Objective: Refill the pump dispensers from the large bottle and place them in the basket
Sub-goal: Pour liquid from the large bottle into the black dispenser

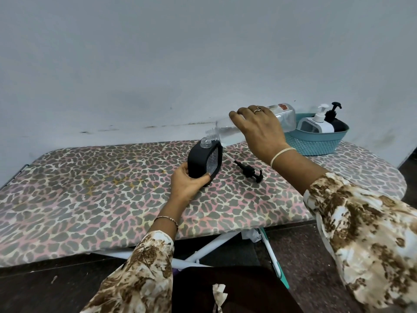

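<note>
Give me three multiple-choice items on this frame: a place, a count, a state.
1. The loose pump head lies: A on the floor; B on the board, right of the uncapped dispenser; C under the board.
2. Dispensers in the basket: A one; B two; C three.
3. The large bottle is: A upright; B capped; C tipped, mouth over the uncapped dispenser.
B: it rests on the patterned cover. B: a white dispenser and a black-pump dispenser stand there. C: the right hand tilts it; the left hand grips the uncapped dispenser.
</note>
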Action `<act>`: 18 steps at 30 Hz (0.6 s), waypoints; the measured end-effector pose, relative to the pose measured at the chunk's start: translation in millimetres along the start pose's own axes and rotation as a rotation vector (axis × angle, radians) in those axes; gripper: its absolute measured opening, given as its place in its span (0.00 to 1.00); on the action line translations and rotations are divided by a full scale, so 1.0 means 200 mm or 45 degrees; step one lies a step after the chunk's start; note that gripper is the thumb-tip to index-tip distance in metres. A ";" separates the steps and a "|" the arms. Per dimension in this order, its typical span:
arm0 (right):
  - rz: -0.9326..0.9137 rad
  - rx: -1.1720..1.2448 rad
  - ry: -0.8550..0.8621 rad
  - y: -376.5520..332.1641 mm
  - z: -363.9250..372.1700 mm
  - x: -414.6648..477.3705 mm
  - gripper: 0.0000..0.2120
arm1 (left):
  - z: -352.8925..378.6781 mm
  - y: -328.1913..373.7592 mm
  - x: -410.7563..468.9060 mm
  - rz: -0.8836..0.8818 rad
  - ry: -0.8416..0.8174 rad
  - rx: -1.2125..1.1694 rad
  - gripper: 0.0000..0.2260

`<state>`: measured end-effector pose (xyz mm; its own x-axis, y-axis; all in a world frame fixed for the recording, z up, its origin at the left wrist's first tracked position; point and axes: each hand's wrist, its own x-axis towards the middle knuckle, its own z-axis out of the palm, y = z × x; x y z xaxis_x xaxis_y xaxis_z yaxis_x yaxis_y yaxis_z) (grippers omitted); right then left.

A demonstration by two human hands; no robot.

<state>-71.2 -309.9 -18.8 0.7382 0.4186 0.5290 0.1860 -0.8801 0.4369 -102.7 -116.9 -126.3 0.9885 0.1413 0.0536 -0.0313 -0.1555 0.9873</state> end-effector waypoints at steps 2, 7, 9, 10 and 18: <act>0.002 -0.006 -0.008 0.00 0.00 0.00 0.28 | -0.01 0.00 0.01 -0.021 -0.008 -0.014 0.19; 0.001 -0.022 -0.019 -0.01 -0.01 0.00 0.27 | -0.03 -0.01 0.02 -0.050 -0.022 -0.090 0.19; 0.001 -0.023 -0.020 -0.01 -0.02 0.00 0.27 | -0.03 -0.01 0.02 -0.039 -0.023 -0.109 0.18; 0.001 -0.026 -0.020 -0.01 -0.02 0.00 0.27 | -0.03 0.00 0.02 -0.034 -0.026 -0.115 0.18; -0.008 -0.060 -0.040 -0.01 -0.05 0.00 0.27 | -0.03 -0.01 0.01 -0.048 -0.043 -0.147 0.16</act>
<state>-77.8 -305.6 -13.4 0.7574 0.4164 0.5029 0.1607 -0.8654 0.4746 -100.9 -109.7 -126.5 0.9937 0.1113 0.0131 -0.0090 -0.0369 0.9993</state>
